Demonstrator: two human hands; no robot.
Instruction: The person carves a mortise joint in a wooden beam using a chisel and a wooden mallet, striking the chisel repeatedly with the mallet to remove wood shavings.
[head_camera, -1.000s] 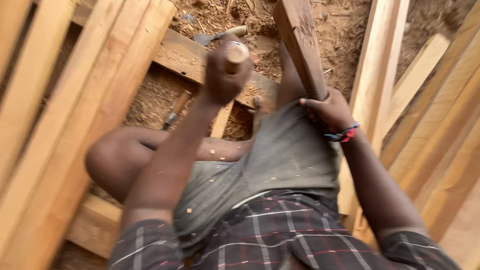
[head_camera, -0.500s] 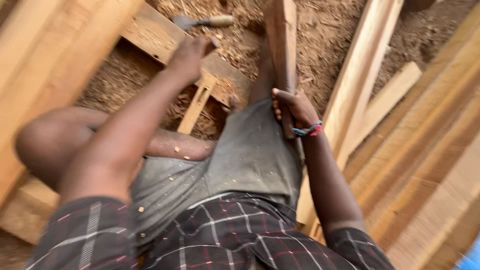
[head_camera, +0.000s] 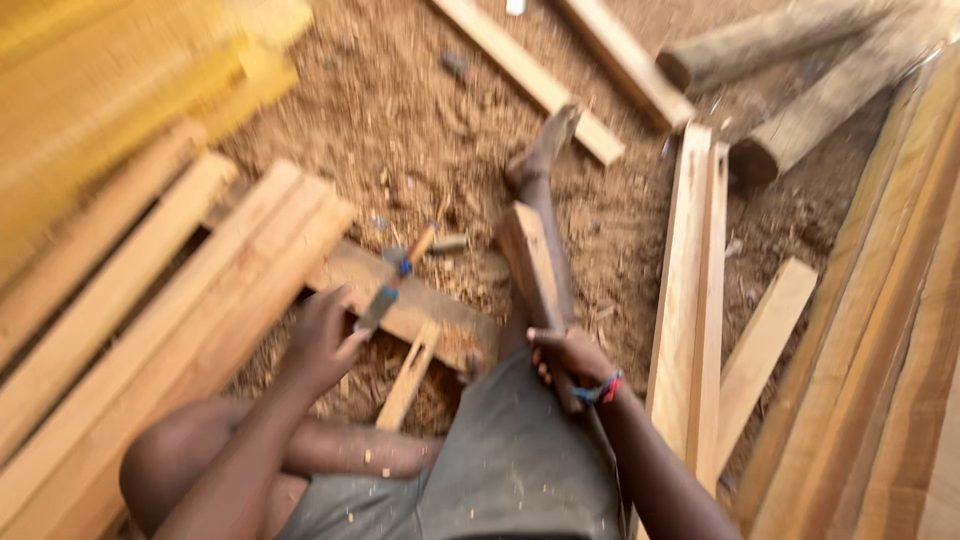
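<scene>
**Two hands, a chisel and an upright wooden piece**

One head view shows everything, looking down over the person's lap to the sawdust floor (head_camera: 400, 110). The left hand (head_camera: 325, 340) has its fingers closed around the metal end of a chisel (head_camera: 392, 290), whose wooden handle with a blue band points up and away from the hand. The chisel lies over a flat board (head_camera: 440, 310) resting on the sawdust. Just right of that board, the right hand (head_camera: 570, 355), with a red and blue wristband (head_camera: 605, 388), wraps its fingers around a wooden piece (head_camera: 535, 265) that stands tilted along the person's outstretched leg (head_camera: 545, 170). Below the board, touching its near edge, lies a narrow slat with a slot cut through it (head_camera: 410, 375). Left of the board lies a stack of long planks (head_camera: 150, 320). Right of the wooden piece, two pale boards (head_camera: 690, 290) lie side by side, with more planks (head_camera: 880, 330) beyond them. Far above the board, at the top right, lie two rough logs (head_camera: 790, 60). The whole view is blurred.
</scene>
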